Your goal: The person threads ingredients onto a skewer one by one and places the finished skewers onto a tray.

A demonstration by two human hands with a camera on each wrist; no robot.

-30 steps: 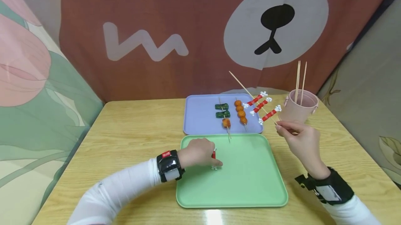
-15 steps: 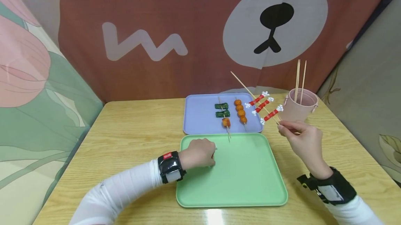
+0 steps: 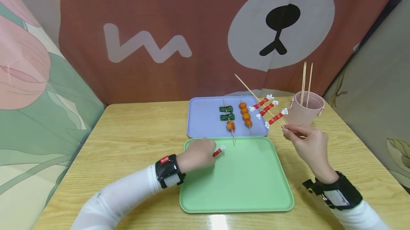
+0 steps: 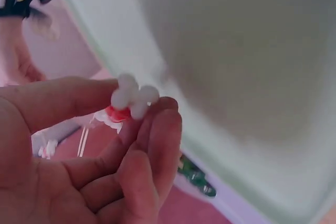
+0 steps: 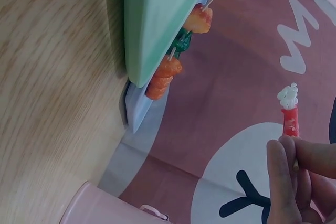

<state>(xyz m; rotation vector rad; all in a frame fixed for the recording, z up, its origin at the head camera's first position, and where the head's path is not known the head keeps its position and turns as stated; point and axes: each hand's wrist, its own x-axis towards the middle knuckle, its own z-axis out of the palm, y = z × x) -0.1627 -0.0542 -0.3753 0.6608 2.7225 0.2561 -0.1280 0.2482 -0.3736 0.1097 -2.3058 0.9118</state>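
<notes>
My left hand (image 3: 199, 153) is over the back left of the green tray (image 3: 237, 192). Its thumb and fingers pinch a small red piece (image 3: 218, 151) with white knobbed ends; in the left wrist view a white knobbed end (image 4: 134, 97) shows between thumb and fingertips, and the fingers hide part of the piece. Off the tray's right side, my right hand (image 3: 309, 144) pinches the lower end of a bamboo skewer (image 3: 246, 86). Three like pieces, one of them a red piece (image 3: 276, 118) nearest the fingers, sit on the skewer, which slants up to the left, its upper end bare.
Behind the green tray lies a blue-purple tray (image 3: 203, 118). On it rest a skewer of orange balls (image 3: 246, 115) and a skewer with green pieces (image 3: 227, 116) and an orange-brown chunk. A pink cup (image 3: 302, 114) with several bare sticks stands at the right.
Over the last second my left hand closes around the red piece on the tray and shifts slightly left. The piece turns from upright in view to a slant. My right hand barely moves.
</notes>
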